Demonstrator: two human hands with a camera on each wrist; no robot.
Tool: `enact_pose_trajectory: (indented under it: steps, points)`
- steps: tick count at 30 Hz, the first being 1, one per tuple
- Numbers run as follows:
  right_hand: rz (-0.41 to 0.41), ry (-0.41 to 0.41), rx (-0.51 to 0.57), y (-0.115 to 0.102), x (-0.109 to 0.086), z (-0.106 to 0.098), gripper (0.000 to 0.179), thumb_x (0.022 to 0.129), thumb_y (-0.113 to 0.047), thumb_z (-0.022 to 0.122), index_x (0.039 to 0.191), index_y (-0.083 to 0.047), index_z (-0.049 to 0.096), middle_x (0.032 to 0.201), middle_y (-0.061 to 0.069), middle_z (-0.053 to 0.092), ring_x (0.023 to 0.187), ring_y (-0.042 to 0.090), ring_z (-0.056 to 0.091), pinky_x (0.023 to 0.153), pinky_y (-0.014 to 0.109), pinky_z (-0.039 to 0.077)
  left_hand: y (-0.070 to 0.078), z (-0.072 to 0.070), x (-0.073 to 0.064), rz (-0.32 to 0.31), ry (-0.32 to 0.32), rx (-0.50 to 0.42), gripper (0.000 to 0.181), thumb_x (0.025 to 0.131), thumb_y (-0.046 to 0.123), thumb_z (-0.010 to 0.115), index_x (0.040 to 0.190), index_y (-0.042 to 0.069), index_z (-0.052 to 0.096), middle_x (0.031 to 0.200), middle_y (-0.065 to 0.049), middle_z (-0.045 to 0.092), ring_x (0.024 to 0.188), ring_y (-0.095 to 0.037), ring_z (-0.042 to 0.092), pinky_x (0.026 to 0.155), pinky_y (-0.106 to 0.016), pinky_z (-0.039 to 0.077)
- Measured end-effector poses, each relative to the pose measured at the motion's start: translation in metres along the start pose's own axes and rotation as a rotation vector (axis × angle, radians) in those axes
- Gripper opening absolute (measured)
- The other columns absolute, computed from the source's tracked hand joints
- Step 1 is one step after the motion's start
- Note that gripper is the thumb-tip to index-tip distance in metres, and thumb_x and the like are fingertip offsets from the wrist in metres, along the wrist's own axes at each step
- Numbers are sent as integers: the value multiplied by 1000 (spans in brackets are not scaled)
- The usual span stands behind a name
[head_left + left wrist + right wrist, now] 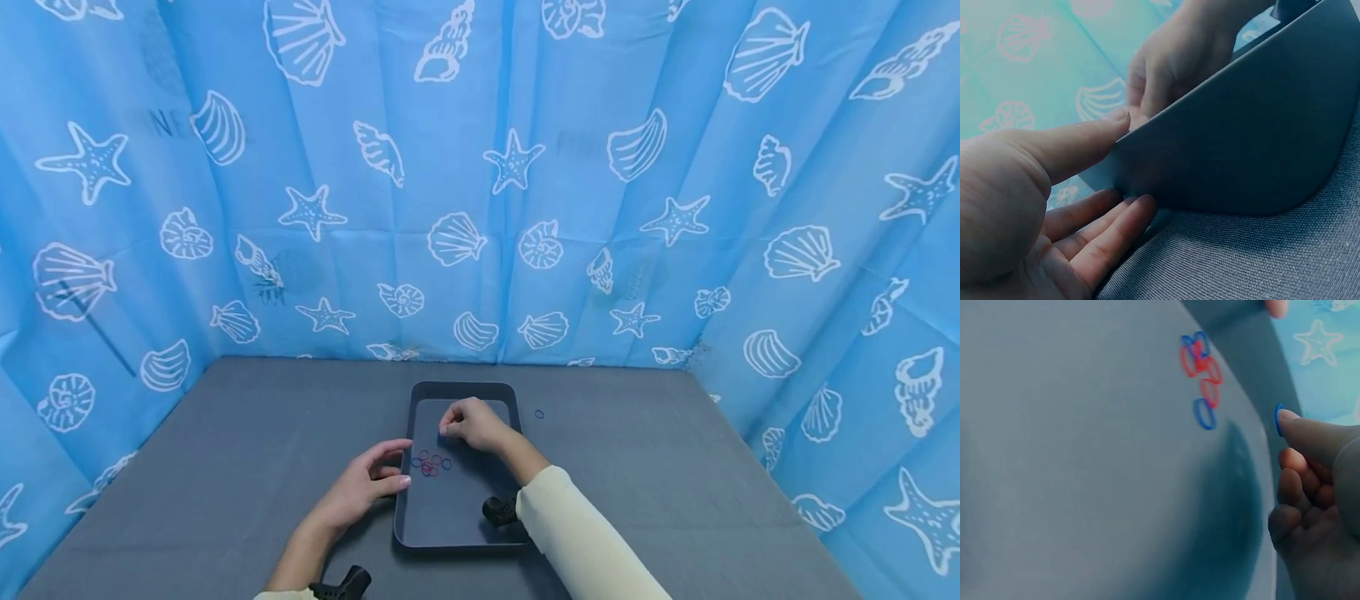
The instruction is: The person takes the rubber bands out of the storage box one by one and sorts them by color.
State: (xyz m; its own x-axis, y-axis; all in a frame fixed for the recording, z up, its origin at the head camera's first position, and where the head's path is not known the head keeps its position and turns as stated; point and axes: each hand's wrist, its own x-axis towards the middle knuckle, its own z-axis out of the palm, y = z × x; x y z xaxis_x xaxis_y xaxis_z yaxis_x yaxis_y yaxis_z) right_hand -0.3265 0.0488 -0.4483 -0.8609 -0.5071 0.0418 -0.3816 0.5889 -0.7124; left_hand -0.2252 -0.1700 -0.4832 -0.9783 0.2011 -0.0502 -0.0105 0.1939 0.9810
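Pinches a small blue ring (1279, 420) with thumb and fingers of the right hand (476, 425), above the far half of the dark grey tray (450, 525) and apart from the loose cluster of red and blue rings (1200, 359) lying on the tray floor near the left wall. Shows only a sliver of band past the right thumb tip, hence cannot tell exactly where the index finger meets it; tucks the remaining right fingers toward the palm. Rests the left hand (360, 487) against the tray's left side, thumb at the rim, fingers extended along the outer wall rather than wrapped round anything. Includes one more dark ring (536, 414) on the grey worktop (712, 500), to the right of the tray near its far end. Judging by so thin a band, should weigh next to nothing and probably flex a little (soft rubber or thin plastic, impossible to say which). Seems unlikely to break, but liable to slip or spring out of a careless pinch. Best taken by the band itself, with light pressure from thumb and fingertip on one side, not by squashing the whole loop. Among the overlapping rings, better to start with an outer one, such as the lower blue ring (1198, 415).
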Motion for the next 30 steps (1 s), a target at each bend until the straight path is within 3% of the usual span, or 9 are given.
enact_pose_trajectory:
  steps: [5,19,30]
  points:
    - [-27,75,-13,0,-2,-15,9,93,-9,65,86,-9,70,82,-4,62,70,12,52,63,27,45,0,1,1,0,13,13,53,91,15,69,140,10,50,141,-23,45,109,-29,58,88,-47,51]
    - [10,182,7,8,-14,-52,8,92,-7,66,85,-6,69,80,-1,61,71,14,53,65,29,47,-2,1,1,-17,10,23,53,91,19,69,140,13,50,141,-19,46,110,-27,57,90,-48,50]
    - [62,300,-31,40,-27,-74,4,90,-6,68,87,-4,68,82,1,62,73,15,55,66,34,48,-1,2,1,-19,13,19,52,92,19,69,140,14,50,142,-18,46,109,-26,57,90,-47,50]
